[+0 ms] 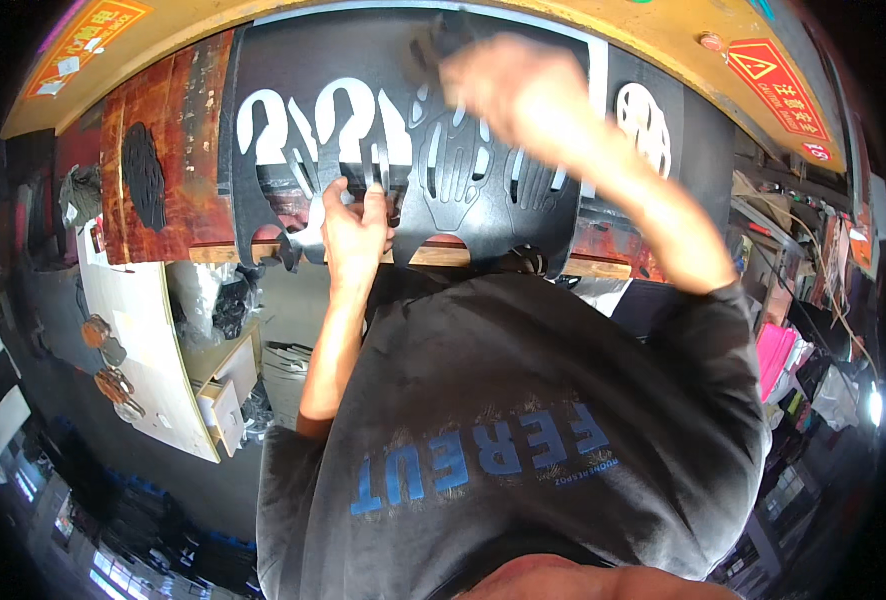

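Note:
A black sheet (pixel 448 215) with rows of shaped cutouts lies across the work surface in front of me, its near edge ragged and scalloped. White shows through the curved openings at its left. At that near edge my left hand (pixel 355 232) grips a part of the sheet between thumb and fingers. Over the far middle of the sheet is my right hand (pixel 508 85), smeared by motion. A dark, blurred piece (pixel 443 45) shows at its fingers; its exact shape cannot be made out. Slotted outlines (pixel 453 165) are cut into the sheet below my right hand.
A yellow beam (pixel 678 25) with red warning labels spans the far side. Black cut pieces (pixel 145 175) lie on the red-stained board (pixel 188 130) at left. White-looking cutout shapes (pixel 645 125) show at right. A pale table (pixel 148 335) stands at lower left, a pink item (pixel 778 360) at far right.

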Motion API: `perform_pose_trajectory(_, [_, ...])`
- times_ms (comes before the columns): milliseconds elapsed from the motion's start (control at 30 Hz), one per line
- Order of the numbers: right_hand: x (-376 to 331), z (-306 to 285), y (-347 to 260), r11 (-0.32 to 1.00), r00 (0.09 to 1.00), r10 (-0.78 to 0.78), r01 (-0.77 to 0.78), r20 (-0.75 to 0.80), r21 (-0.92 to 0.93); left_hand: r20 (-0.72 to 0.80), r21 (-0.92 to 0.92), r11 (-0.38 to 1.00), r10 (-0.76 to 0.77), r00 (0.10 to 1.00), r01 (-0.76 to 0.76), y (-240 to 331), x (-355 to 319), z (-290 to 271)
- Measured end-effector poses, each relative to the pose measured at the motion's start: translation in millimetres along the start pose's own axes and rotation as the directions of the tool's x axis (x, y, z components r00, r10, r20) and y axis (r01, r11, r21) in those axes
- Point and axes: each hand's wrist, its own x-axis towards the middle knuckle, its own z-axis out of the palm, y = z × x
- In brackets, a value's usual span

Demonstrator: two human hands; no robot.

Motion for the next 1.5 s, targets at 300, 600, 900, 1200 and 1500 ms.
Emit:
perform_pose_trajectory(300, [-122, 80, -83, 0.675, 0.897, 0.386, -0.435, 0.217, 0.596, 0.771, -0.011, 0.875, -0.301, 0.561, 0.483, 5, 70, 12])
perform_pose_trajectory(600, [-130, 85, -91, 0.564, 0.891, 0.373, -0.439, 0.259, 0.699, 0.897, -0.021, 0.863, -0.207, 0.390, 0.505, 16, 91, 16])
perform_pose_trajectory(900, [-101, 72, -57, 0.323, 0.641, 0.504, -0.761, 0.579, 0.562, 0.719, -0.122, 0.895, -0.218, 0.660, 0.429, 11, 44, 22])
perform_pose_trajectory(1200, [-108, 65, -81, 0.859, 0.960, 0.196, -0.266, 0.199, 0.438, 0.785, -0.139, 0.879, -0.184, 0.592, 0.457, 0, 65, 30])
perform_pose_trajectory(1500, [-110, 34, -25, 0.117, 0.561, 0.792, -0.526, 0.241, 0.842, 0.761, -0.127, 0.897, -0.186, 0.622, 0.423, 33, 66, 4])
